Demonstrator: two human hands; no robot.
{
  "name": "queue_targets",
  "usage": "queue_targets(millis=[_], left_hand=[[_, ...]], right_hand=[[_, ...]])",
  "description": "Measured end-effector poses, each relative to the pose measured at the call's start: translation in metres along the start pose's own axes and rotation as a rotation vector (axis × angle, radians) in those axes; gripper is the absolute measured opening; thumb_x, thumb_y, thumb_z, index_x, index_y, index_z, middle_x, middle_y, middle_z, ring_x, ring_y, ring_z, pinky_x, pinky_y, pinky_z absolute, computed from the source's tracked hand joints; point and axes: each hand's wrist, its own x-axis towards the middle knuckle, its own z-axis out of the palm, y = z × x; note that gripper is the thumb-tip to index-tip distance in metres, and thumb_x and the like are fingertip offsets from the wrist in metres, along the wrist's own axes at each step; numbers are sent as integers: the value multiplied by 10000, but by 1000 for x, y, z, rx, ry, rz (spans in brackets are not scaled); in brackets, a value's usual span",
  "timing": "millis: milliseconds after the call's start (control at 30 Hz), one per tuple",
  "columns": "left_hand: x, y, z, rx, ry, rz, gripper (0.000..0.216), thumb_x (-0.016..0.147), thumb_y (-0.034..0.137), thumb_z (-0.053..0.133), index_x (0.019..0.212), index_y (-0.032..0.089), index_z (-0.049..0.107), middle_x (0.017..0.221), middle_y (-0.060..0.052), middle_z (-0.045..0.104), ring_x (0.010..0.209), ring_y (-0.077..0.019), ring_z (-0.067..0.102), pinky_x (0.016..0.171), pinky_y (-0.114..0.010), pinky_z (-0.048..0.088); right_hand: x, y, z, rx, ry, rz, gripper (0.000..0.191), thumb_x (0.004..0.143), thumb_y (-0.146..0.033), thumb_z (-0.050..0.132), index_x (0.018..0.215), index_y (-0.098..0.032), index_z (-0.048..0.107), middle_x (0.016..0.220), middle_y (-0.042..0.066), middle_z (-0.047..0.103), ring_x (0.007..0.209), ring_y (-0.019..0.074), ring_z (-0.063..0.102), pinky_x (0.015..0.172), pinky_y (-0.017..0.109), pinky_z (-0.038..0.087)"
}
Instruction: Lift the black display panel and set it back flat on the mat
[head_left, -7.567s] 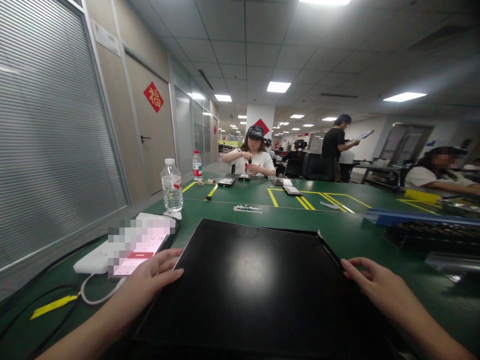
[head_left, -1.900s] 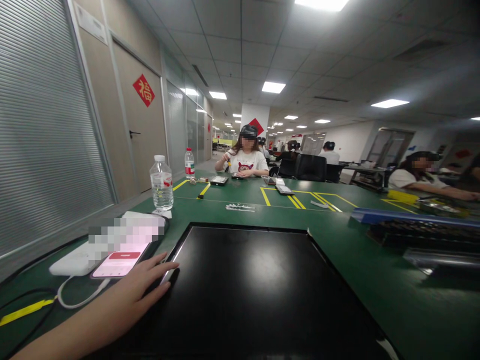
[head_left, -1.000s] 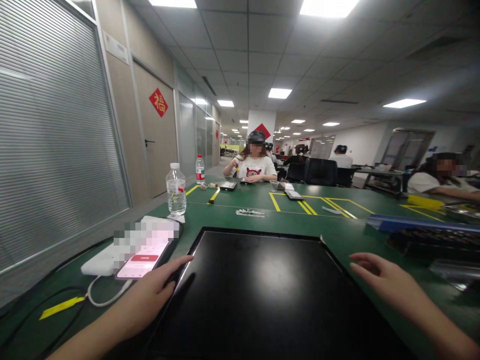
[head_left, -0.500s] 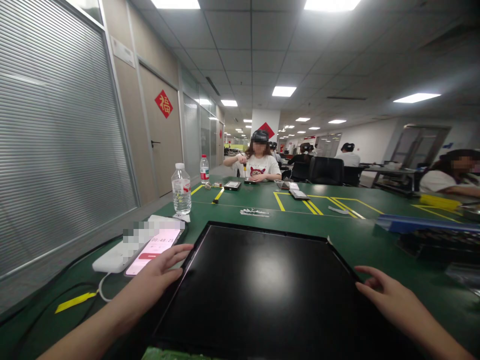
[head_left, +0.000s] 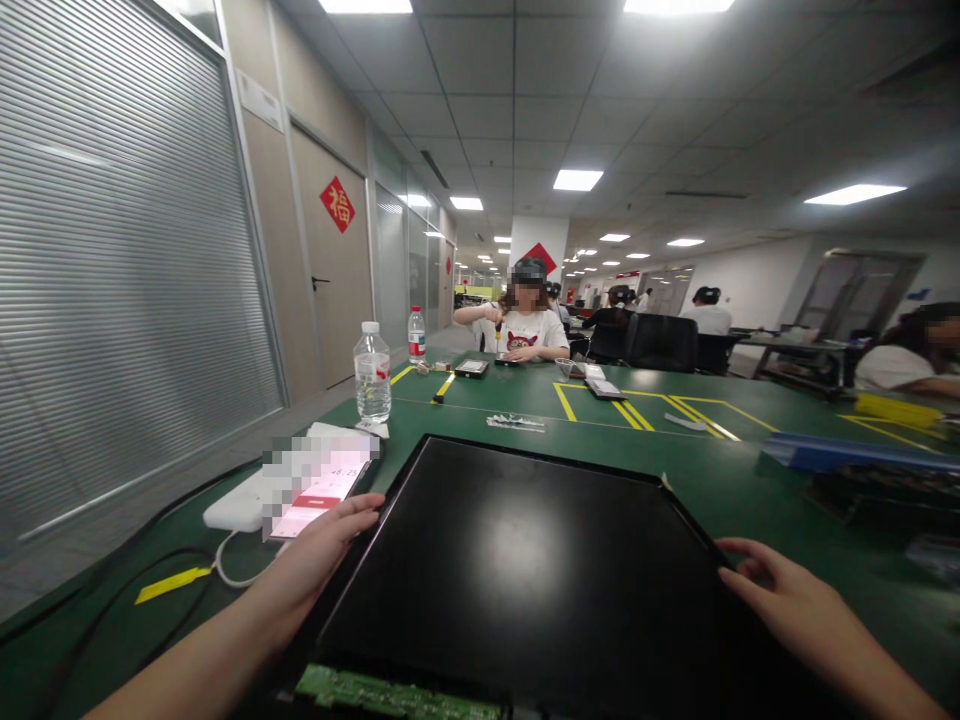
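A large black LCD screen panel point(head_left: 517, 560) lies in front of me, its glossy face up and reflecting a light. A strip of green circuit board point(head_left: 390, 692) shows along its near edge. My left hand point(head_left: 315, 550) holds the panel's left edge, fingertips on the frame and the thumb out of sight. At the right edge, my right hand point(head_left: 776, 580) grips the frame between bent fingers and thumb. The underside of the panel is hidden.
Left of the panel are a phone point(head_left: 322, 495), a white power bank point(head_left: 232, 500) with a cable, and a water bottle point(head_left: 373, 375). Blue trays point(head_left: 832, 455) stand at the right of the green table point(head_left: 450, 405). Across it, a person point(head_left: 529, 325) works with a screwdriver.
More of the green circuit board shows at the panel's near edge. My left thumb has gone from view, and both hands stay at the panel's sides. The whole view has shifted slightly.
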Motion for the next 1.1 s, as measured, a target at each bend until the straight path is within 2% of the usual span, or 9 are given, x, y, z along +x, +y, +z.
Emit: queue_targets(millis=[133,267,367,467,667,833,967,1033,1100], left_hand=[[2,-1,-1,-29,-19,-15,314,882,93,675,1136,245,569,659,25,785,557,-197,783,553,-277,627],[-4,1,2,-3,-34,-43,422,892,108,707,1256,237,537,633,15,787,549,-226,790,538,-300,631],[-11,6,7,37,-56,-59,538,886,121,740,1363,227,515,695,-28,827,625,-269,821,592,-352,658],[-15,11,9,84,-71,-59,560,900,160,750,1408,223,525,777,-57,860,701,-286,840,628,-362,669],[-18,13,6,157,-110,-101,465,848,198,815,1283,134,664,787,-105,868,714,-317,838,619,-368,659],[-17,12,2,144,-153,-105,473,731,161,882,1181,170,736,809,-75,877,738,-331,840,618,-370,657],[-18,15,3,119,-158,-109,400,749,221,871,1136,203,770,861,-65,886,793,-322,845,639,-357,662],[-20,16,5,105,-184,-102,338,783,270,849,1107,196,788,950,-80,888,883,-319,842,700,-350,665],[-23,18,5,117,-148,-66,299,807,313,836,1074,185,804,1006,-91,884,951,-316,835,768,-347,662]], right_hand=[[2,0,1,-13,-2,-5,803,531,-713,419,1097,-205,679,819,90,715,811,341,689,771,465,500],[3,4,2,-28,0,-11,800,554,-719,414,1115,-210,674,835,86,719,817,332,687,774,458,494],[1,1,1,-20,1,-5,821,543,-721,402,1119,-202,671,835,90,717,817,332,684,771,457,492],[-3,-5,0,-18,-3,-3,856,528,-722,386,1128,-182,670,852,102,716,826,333,683,784,459,491],[-7,-10,-2,14,-42,19,925,586,-820,357,1172,-174,664,920,104,738,862,324,696,818,449,501],[-7,-8,-1,18,-9,-4,863,606,-837,377,1096,-210,710,917,99,759,873,336,707,818,449,517],[-6,-8,1,22,-6,-27,798,628,-816,400,1060,-231,729,901,87,766,865,332,711,804,441,526],[-5,-8,1,22,-6,-25,803,645,-820,391,1070,-230,733,948,91,772,908,338,708,827,442,522],[-5,-6,1,21,-8,-24,816,660,-827,380,1085,-228,736,997,95,774,949,343,703,855,444,516]])
